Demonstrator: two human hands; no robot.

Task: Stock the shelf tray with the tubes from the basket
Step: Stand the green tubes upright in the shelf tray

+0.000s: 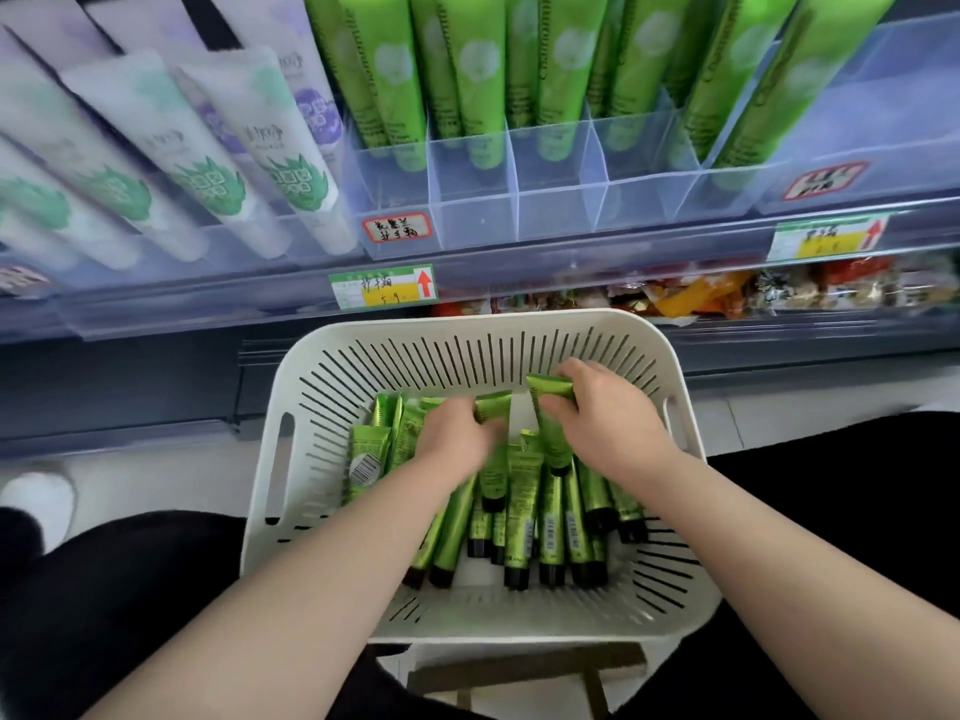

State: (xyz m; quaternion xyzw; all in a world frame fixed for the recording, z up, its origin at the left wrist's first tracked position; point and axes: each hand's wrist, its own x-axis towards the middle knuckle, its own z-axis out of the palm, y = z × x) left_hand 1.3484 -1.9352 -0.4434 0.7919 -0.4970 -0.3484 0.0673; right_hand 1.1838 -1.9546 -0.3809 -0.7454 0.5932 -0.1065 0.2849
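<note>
A white slotted basket (322, 387) sits in front of me, holding several small green tubes with black caps (550, 517). My left hand (454, 433) is down among them, its fingers closed on one green tube (493, 413). My right hand (602, 413) grips another green tube (550, 413) and has it raised a little above the pile. Above the basket, a clear divided shelf tray (561, 200) holds tall green tubes (467, 65) standing in its compartments.
White tubes with green and purple prints (208, 163) lean on the shelf to the left. Price labels (384, 285) line the shelf edge, and snack packets (701, 296) fill the shelf below. The basket rests on a wooden stool (519, 667) between my dark-clothed knees.
</note>
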